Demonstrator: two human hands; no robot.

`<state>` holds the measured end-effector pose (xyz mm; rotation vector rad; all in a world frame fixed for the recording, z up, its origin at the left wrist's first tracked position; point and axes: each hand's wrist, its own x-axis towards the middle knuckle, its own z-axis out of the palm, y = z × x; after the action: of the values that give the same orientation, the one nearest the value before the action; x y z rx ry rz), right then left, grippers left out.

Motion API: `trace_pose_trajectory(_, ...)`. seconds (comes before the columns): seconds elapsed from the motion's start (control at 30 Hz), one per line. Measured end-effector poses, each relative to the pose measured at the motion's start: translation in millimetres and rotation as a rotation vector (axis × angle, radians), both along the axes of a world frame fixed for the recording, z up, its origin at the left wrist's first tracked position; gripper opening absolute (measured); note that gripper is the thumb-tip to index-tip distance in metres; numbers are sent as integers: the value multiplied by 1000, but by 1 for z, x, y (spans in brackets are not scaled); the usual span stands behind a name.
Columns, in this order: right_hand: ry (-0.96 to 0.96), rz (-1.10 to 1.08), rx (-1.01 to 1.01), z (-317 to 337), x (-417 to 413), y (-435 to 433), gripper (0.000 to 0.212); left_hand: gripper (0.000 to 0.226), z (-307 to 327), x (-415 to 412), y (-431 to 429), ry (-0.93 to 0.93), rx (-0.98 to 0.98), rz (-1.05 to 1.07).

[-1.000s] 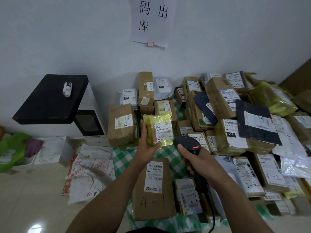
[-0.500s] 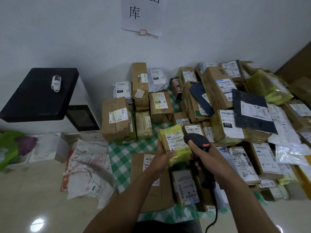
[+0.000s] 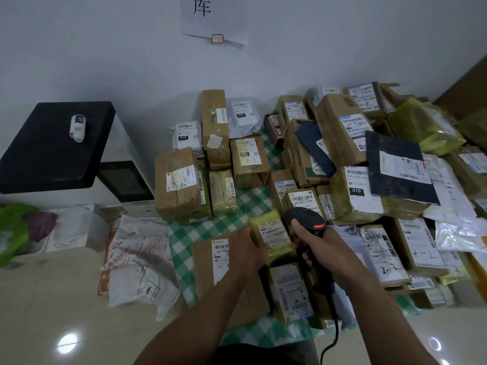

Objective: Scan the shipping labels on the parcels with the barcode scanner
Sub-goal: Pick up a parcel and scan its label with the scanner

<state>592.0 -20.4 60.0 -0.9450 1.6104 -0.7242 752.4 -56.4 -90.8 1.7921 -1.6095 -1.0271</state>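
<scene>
My left hand (image 3: 249, 248) grips the left edge of a small yellow-wrapped parcel (image 3: 271, 233) with a white label, low over the parcels at the centre. My right hand (image 3: 319, 246) holds a black barcode scanner (image 3: 307, 222) by its handle, its head with a red button just right of the yellow parcel. The scanner's cable (image 3: 333, 335) hangs down toward me. Below the hands lie a flat brown box (image 3: 210, 262) with a label and a smaller labelled box (image 3: 290, 291).
Many labelled cardboard boxes and bags (image 3: 342, 143) are piled on a green checked cloth (image 3: 232, 222) against the wall, heaped higher to the right. A white machine with a black lid (image 3: 52, 148) stands left. White printed bags (image 3: 137, 259) lie on the tiled floor.
My left hand brought the yellow parcel down and to the right, from raised in front of the pile to low beside the scanner. My right hand kept the scanner and shifted slightly right.
</scene>
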Motion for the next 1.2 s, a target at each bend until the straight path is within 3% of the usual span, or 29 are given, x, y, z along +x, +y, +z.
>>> trace_pose_trajectory(0.1, -1, 14, 6, -3, 0, -2, 27, 85, -5, 3, -16, -202, 228, 7)
trace_pose_trajectory(0.2, 3, 31, 20, -7, 0, -5, 28, 105, -46, 16, -39, -407, 392, -94)
trace_pose_trajectory(0.27, -2, 39, 31, -9, 1, -7, 26, 98, -66, 20, -43, -427, 425, -126)
trace_pose_trajectory(0.37, -11, 44, 45, -14, 3, -10, 24, 88, -41, 17, -29, -360, 375, -202)
trace_pose_trajectory(0.6, -37, 46, 66, -19, 1, -19, 24, 80, -18, 13, -52, -129, 237, -56)
trace_pose_trajectory(0.73, -44, 48, 67, -18, -4, -31, 29, 63, -23, 10, -73, -198, 332, -270)
trace_pose_trajectory(0.83, -64, 41, 65, -19, -5, -44, 32, 69, -19, 6, -76, -210, 289, -345)
trace_pose_trajectory(1.0, -92, 29, 80, -15, -7, -77, 45, 46, 4, 9, -119, -79, 32, -119)
trace_pose_trajectory(1.2, -142, 5, 105, -14, -16, -118, 42, 67, 15, 8, -213, 38, 116, 203)
